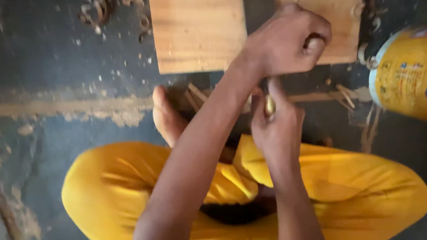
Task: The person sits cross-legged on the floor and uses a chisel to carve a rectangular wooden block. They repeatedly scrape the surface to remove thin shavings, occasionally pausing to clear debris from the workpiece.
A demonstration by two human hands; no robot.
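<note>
while the person sits cross-legged on the floor [47,61], left hand [287,41] fisted over wooden boards [198,29], right hand [277,128] fingers pinched on a small yellowish piece [270,105]

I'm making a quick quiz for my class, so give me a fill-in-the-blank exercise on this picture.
1. The person sitting on the floor wears ____ trousers.
2. The two boards on the floor are made of ____.
3. The right hand pinches a small ____-coloured piece.
4. The left hand is closed into a ____.

Missing words: yellow; wood; brass; fist
</note>
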